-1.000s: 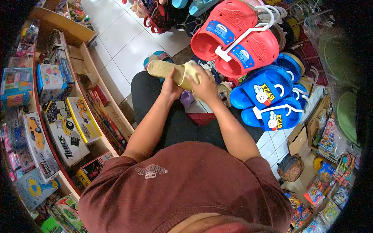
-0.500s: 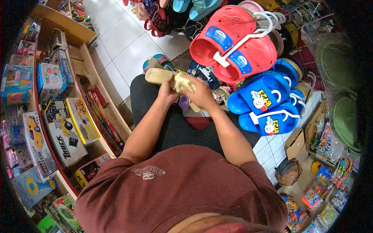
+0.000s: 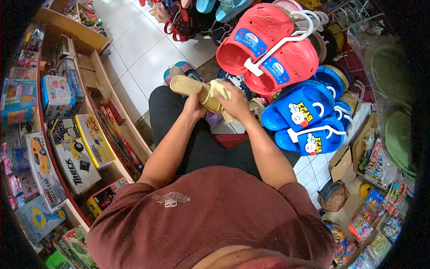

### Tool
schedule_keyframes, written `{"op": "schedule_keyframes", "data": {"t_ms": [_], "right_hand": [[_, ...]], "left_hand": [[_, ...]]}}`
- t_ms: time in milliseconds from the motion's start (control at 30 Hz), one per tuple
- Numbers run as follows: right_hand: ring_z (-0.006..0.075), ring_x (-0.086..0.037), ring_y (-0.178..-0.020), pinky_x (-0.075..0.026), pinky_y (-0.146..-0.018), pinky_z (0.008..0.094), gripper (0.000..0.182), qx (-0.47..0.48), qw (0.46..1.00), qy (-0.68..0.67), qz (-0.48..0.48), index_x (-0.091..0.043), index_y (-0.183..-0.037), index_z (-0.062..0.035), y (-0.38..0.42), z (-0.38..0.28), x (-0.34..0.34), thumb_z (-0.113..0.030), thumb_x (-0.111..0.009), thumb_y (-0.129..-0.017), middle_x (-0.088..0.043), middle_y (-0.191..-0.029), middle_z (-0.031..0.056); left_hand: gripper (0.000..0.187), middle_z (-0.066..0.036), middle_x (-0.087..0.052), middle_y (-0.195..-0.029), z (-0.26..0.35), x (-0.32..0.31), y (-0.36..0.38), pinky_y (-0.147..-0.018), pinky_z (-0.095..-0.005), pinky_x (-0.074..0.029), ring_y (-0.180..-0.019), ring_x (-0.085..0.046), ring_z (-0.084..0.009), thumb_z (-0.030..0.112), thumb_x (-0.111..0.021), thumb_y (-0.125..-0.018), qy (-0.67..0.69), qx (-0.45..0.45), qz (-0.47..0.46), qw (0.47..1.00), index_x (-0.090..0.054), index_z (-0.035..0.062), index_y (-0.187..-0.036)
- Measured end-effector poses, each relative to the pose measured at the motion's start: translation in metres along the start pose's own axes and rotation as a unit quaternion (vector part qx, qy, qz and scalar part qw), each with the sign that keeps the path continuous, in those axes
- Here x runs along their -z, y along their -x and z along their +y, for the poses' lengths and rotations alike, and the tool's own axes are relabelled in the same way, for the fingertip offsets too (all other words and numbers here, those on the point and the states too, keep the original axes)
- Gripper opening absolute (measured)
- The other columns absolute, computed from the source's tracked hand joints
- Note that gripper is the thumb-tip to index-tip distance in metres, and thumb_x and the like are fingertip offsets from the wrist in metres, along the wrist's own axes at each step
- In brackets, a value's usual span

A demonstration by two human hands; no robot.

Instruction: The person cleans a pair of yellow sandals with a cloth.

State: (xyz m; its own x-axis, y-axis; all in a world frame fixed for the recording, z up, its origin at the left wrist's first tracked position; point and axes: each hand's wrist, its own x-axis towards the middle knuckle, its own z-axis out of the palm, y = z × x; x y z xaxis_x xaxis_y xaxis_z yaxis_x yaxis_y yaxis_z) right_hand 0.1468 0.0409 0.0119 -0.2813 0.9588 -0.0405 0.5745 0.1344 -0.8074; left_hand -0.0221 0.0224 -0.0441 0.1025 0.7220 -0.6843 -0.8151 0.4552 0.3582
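Note:
My left hand (image 3: 194, 106) grips a tan slide sandal (image 3: 184, 85) by its side, the sole's heel end pointing left and the insole turned up. Against the sandal's strap, my right hand (image 3: 236, 101) presses a pale yellow cloth (image 3: 218, 89), fingers closed over it. The sandal is held above my lap, and part of its toe end is hidden by the right hand. Just beyond it, a teal and pink slipper (image 3: 188, 70) shows on the floor.
Red clogs (image 3: 257, 42) on a white hanger and blue slippers (image 3: 298, 110) hang close to my right hand. Boxed toys, including a truck box (image 3: 74, 154), fill shelves on the left. A cardboard box (image 3: 341, 163) and packaged toys stand at the right.
The right hand and cloth have shifted slightly right along the sandal, and more of the strap shows. The sandal is tilted a little differently in my left hand.

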Motion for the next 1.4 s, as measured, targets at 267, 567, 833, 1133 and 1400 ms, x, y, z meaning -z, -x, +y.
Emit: {"op": "schedule_keyframes", "data": {"t_ms": [267, 567, 833, 1133, 1400], "right_hand": [[0.0365, -0.064, -0.100, -0.050, -0.088, 0.0441, 0.048, 0.007, 0.998, -0.065, 0.017, -0.062, -0.121, -0.0130, -0.002, -0.007, -0.001, -0.034, -0.074, -0.079, -0.066, -0.108, 0.0217], [0.0353, -0.065, -0.098, -0.051, -0.086, 0.0421, 0.048, 0.065, 0.994, -0.077, -0.040, -0.063, -0.121, -0.0104, 0.008, -0.019, -0.006, -0.029, -0.073, -0.079, -0.067, -0.105, 0.0198], [0.0341, -0.067, -0.096, -0.052, -0.084, 0.0410, 0.048, 0.008, 0.992, -0.103, -0.067, -0.065, -0.115, -0.0064, 0.011, -0.010, -0.004, -0.038, -0.072, -0.080, -0.068, -0.102, 0.0201], [0.0415, -0.064, -0.091, -0.051, -0.077, 0.0480, 0.039, -0.041, 0.997, -0.020, 0.056, -0.064, -0.100, -0.0057, -0.003, 0.010, -0.008, -0.039, -0.070, -0.080, -0.067, -0.094, 0.0231], [0.0400, -0.066, -0.083, -0.053, -0.074, 0.0466, 0.033, 0.038, 0.997, -0.056, -0.021, -0.067, -0.097, -0.0087, 0.009, -0.020, -0.017, -0.035, -0.073, -0.077, -0.067, -0.087, 0.0207]], "left_hand": [[0.037, -0.015, -0.059, -0.124, 0.001, -0.003, 0.001, -0.098, -0.0485, -0.048, -0.111, -0.060, -0.0308, 0.029, -0.044, -0.101, 0.034, -0.008, 0.053, 0.998, -0.051, 0.0031, -0.127], [0.037, -0.016, -0.058, -0.125, 0.003, 0.014, -0.009, -0.101, -0.0488, -0.045, -0.113, -0.058, -0.0327, 0.028, -0.046, -0.101, 0.051, 0.018, 0.024, 0.998, -0.051, 0.0025, -0.126], [0.035, -0.013, -0.064, -0.117, 0.004, -0.004, 0.005, -0.099, -0.0483, -0.047, -0.107, -0.062, -0.0300, 0.027, -0.052, -0.098, -0.022, 0.015, 0.012, 1.000, -0.053, 0.0052, -0.125], [0.035, -0.015, -0.060, -0.123, 0.008, -0.030, 0.032, -0.101, -0.0484, -0.046, -0.112, -0.058, -0.0302, 0.027, -0.051, -0.097, -0.041, 0.003, 0.084, 0.996, -0.054, 0.0051, -0.125], [0.035, -0.017, -0.061, -0.119, 0.003, 0.012, 0.000, -0.098, -0.0515, -0.046, -0.109, -0.060, -0.0318, 0.030, -0.048, -0.098, -0.060, 0.011, 0.046, 0.997, -0.055, 0.0030, -0.121]]}}
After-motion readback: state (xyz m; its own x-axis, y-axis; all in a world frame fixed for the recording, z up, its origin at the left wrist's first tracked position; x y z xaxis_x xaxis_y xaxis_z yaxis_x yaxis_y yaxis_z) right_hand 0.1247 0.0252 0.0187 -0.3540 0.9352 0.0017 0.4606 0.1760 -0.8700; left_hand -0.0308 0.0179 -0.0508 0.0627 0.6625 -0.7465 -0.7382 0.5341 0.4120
